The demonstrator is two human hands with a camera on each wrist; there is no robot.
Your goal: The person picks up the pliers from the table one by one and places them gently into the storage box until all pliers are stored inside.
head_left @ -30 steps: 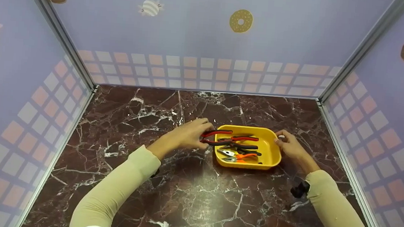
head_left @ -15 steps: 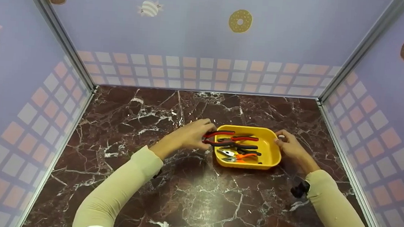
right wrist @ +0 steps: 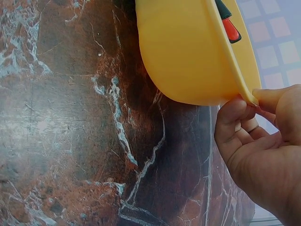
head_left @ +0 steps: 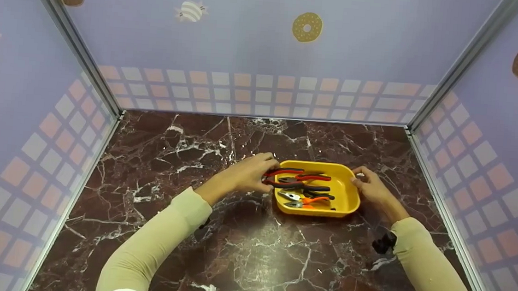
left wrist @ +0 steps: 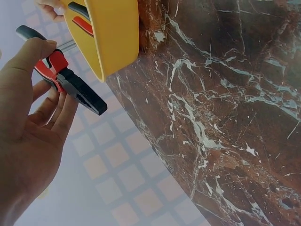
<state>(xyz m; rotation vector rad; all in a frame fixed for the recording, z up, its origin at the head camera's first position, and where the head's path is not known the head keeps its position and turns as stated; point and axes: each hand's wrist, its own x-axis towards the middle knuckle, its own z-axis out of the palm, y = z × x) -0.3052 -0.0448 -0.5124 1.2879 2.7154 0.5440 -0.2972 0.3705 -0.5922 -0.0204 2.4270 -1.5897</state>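
Observation:
My left hand [head_left: 250, 172] grips red-and-black pliers [left wrist: 61, 70] around the pivot, thumb on one side and fingers on the other. Their spread handles point right, over the left rim of a yellow plastic box [head_left: 348, 201]; in the left wrist view the black jaws point away from the box. Across the box, my right hand [head_left: 372, 188] pinches the right rim between thumb and fingers, plain in the right wrist view. Inside lie another red-and-black pair of pliers [head_left: 319, 178] and orange-handled pliers [head_left: 317, 200] with metal noses, partly overlapping.
The box stands on a dark red marbled tabletop [head_left: 260, 252] with white veins. Lilac panels with a checked band [head_left: 254, 94] enclose the back and both sides, joined by metal corner posts [head_left: 455, 64].
My left hand has slid slightly right, carrying the pliers' handles a little further over the box. My right hand and the box have stayed in place.

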